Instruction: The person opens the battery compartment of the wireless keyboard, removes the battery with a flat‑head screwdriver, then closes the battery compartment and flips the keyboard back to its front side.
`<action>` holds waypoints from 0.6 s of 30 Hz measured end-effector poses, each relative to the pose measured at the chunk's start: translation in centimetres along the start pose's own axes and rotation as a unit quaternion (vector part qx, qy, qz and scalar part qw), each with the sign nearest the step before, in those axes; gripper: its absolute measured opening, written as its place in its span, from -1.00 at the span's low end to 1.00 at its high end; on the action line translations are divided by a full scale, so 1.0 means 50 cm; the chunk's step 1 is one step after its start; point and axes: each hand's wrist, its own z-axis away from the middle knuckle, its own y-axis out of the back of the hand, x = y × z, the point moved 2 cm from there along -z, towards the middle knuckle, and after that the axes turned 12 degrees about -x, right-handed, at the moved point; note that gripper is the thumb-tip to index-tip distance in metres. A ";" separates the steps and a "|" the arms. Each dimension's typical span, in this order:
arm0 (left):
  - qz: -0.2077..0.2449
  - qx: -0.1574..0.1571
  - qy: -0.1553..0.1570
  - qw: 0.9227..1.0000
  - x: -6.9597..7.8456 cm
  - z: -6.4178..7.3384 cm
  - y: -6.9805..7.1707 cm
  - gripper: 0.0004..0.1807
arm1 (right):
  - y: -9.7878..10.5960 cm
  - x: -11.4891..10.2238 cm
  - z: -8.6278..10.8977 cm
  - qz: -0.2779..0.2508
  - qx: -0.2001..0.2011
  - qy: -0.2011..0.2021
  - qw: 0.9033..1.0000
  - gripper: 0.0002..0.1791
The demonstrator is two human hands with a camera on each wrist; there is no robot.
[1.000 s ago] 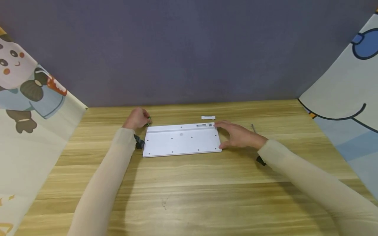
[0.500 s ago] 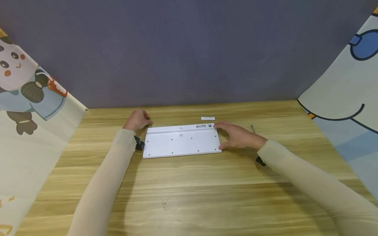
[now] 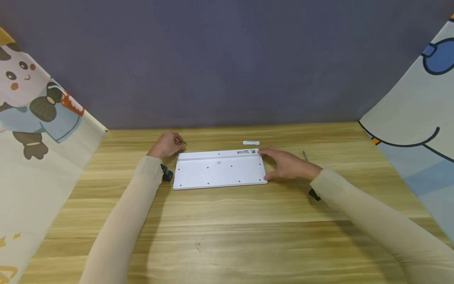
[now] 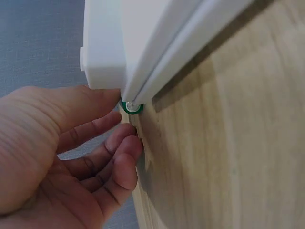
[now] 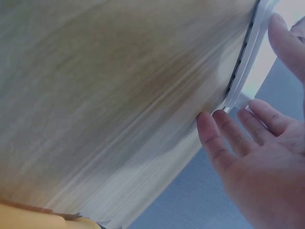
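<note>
A white keyboard (image 3: 219,170) lies underside up on the wooden table, its battery compartment (image 3: 243,152) uncovered at the back right. At its back left corner my left hand (image 3: 166,144) pinches a small green battery (image 4: 132,107) between thumb and fingers. The left wrist view shows the battery's silver end close under the keyboard's corner, its rest hidden. My right hand (image 3: 288,163) spans the keyboard's right end, thumb at the front corner and fingertips at the back corner. Its other fingers (image 5: 233,133) extend fairly straight past the edge.
A small white battery cover (image 3: 251,142) lies behind the keyboard. A thin grey rod (image 3: 304,155) pokes out behind my right wrist. A yellow object (image 5: 33,218) shows low in the right wrist view. A grey panel (image 3: 227,63) stands along the table's back edge.
My left hand has shifted slightly to the right with the green battery at its fingertips. The right hand and the keyboard stay in place.
</note>
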 end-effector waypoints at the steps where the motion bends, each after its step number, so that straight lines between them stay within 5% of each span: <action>1: 0.001 -0.002 -0.003 1.000 0.000 -0.001 -0.001 -0.66 | 0.000 0.001 0.000 0.000 0.000 0.000 1.000 0.00; 18: -0.020 0.015 0.032 0.999 -0.007 -0.002 -0.002 -0.59 | 0.001 0.001 0.001 -0.001 0.003 0.011 1.000 -0.02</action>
